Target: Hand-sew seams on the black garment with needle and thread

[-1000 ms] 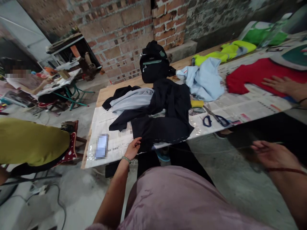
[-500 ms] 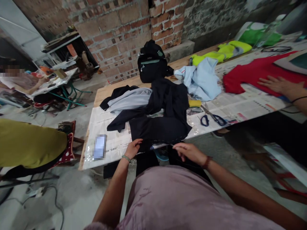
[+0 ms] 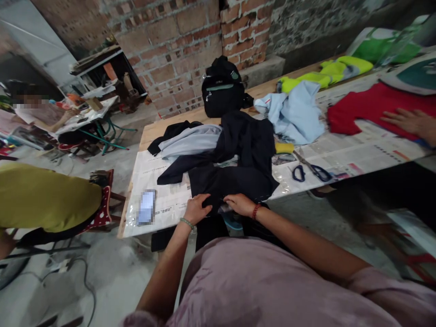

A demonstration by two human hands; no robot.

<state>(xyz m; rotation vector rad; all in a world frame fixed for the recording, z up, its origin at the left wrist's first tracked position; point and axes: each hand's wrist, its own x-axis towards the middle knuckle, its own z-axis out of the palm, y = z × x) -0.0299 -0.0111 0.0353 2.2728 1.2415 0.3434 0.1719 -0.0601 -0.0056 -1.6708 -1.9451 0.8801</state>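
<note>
A dark garment [image 3: 235, 182] lies over the front edge of the table, its near edge drawn toward my body. My left hand [image 3: 198, 209] grips that edge, thumb below and fingers on top of the cloth. Close by on the right, my right hand [image 3: 242, 205] is closed in a pinch at the same edge; a tiny pale glint shows at its fingertips, too small to name. Faint white stitches run along the edge to the right of it. A light grey lining [image 3: 190, 141] shows in the bunched cloth behind.
Scissors [image 3: 311, 170] with dark blue handles and a yellow spool [image 3: 284, 148] lie right of the garment. A phone [image 3: 146, 207] rests at the left. Behind are a black backpack [image 3: 223, 93] and light blue cloth [image 3: 296, 113]. Another person's hand [image 3: 410, 122] presses red cloth [image 3: 374, 106] beside an iron [image 3: 413, 75].
My right hand has moved left along the cloth edge, close to my left hand, and now pinches there. The view has shifted slightly. At the right, the iron sits farther back on the red cloth.
</note>
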